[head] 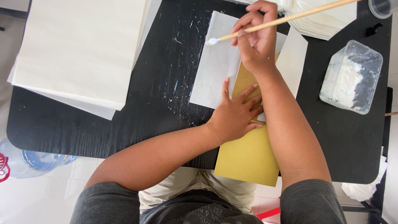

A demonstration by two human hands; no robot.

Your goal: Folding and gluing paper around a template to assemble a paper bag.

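Hands: right hand [257,37] holds one stick [286,18]; left hand [236,114] presses one card [248,159].

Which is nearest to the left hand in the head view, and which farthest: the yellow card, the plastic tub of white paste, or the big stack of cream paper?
From the left hand:
1. Yellow card, under the palm.
2. Plastic tub, right.
3. Stack of cream paper, far left.
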